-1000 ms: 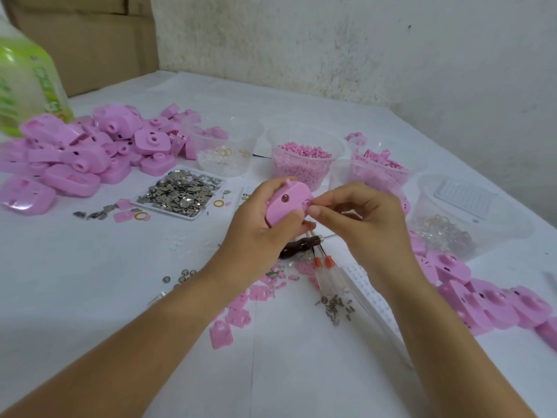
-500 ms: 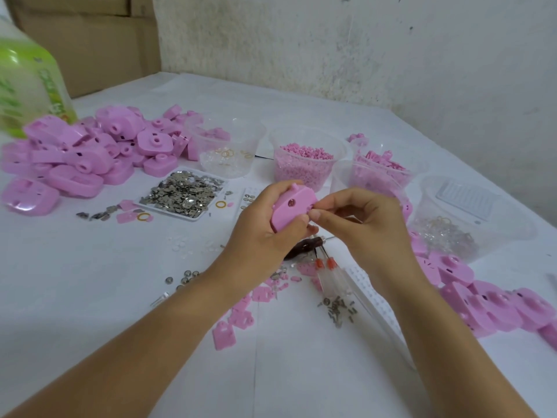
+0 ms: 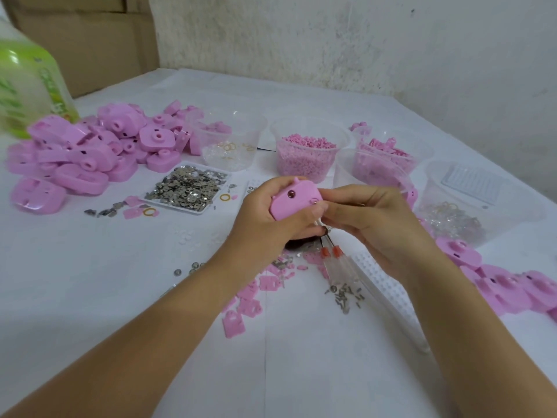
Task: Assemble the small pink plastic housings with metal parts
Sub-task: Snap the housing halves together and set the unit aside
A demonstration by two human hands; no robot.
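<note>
My left hand (image 3: 265, 218) grips a small pink housing (image 3: 294, 199) above the table's middle, its face with a dark round hole turned up. My right hand (image 3: 370, 227) pinches a tiny metal part (image 3: 315, 202) against the housing's right edge with thumb and forefinger. A white tray of silver metal pieces (image 3: 188, 188) lies to the left. A heap of pink housings (image 3: 90, 152) sits at the far left, and several more housings (image 3: 497, 282) lie at the right.
Clear tubs stand in a row behind my hands: rings (image 3: 229, 146), pink pellets (image 3: 307, 152), pink clips (image 3: 382, 158), clear parts (image 3: 470, 206). Two red-tipped screwdrivers (image 3: 337, 267), small screws (image 3: 346, 292) and flat pink pieces (image 3: 247, 297) lie under my hands. A green bottle (image 3: 27, 86) stands far left.
Both hands stay together at the same spot. The housing has tilted slightly in my left hand, and my right fingertips have pressed closer onto its right edge.
</note>
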